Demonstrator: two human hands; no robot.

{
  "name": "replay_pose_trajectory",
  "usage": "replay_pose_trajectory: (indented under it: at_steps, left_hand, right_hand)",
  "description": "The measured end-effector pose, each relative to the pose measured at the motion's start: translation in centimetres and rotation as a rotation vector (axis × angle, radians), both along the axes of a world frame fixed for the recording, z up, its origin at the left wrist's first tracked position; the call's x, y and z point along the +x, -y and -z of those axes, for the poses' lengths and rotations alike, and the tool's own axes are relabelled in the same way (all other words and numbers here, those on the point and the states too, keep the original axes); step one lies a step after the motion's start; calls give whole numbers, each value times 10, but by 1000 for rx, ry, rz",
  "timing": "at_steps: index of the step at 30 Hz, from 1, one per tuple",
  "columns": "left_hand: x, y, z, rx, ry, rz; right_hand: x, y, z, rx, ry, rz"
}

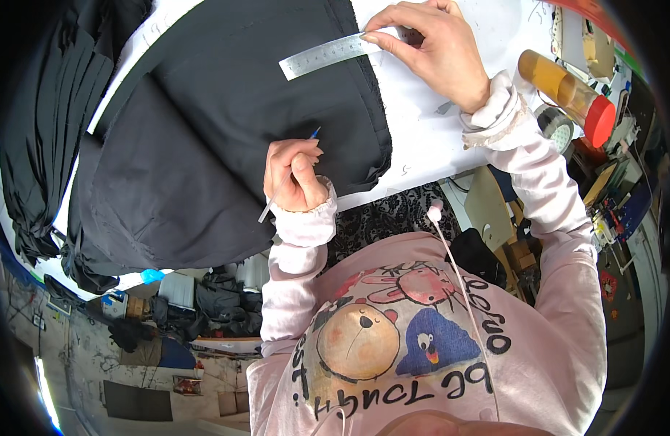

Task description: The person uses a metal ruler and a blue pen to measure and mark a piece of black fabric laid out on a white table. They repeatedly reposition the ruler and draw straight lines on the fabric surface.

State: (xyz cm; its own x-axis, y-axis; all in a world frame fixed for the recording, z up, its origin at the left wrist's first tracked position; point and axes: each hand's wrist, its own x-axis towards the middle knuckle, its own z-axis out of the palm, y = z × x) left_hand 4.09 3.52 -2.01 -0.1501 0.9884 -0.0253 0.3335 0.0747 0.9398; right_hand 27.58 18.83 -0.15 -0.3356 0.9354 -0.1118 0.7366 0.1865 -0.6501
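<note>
My right hand [433, 52] pinches a steel ruler [326, 53] near its right end. The ruler lies at a slant over black fabric [226, 109], with its free end pointing left and its held end past the fabric's frayed right edge. My left hand [295, 174], lower and nearer to me, is closed around a thin clear pen [266, 210] with a blue tip [315, 132]. The tip points up and to the right, over the fabric. The fabric spreads in layers with a fold on the left, on a white tabletop [422, 131] that bears some handwritten marks.
A jar with a red lid [600, 121] and a roll of tape [555, 128] are at the right. More black fabric [51, 136] hangs in folds on the far left. An earphone cable [465, 289] dangles before my shirt. A wooden seat or board [488, 207] stands below the table.
</note>
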Motion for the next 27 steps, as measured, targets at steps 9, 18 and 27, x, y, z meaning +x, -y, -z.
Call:
replay_pose_trajectory:
  at_steps: [9,18,27]
  left_hand:
    - [-1,0,-2,-9,-21,23]
    - [-2,1,1,-7,-6,15]
    - [-4,-15,-3,45,-42,-10]
  right_hand:
    - [0,0,0,-7,8,2]
    - [2,1,2,32,10,-25]
    - [1,1,3,20,9,-19]
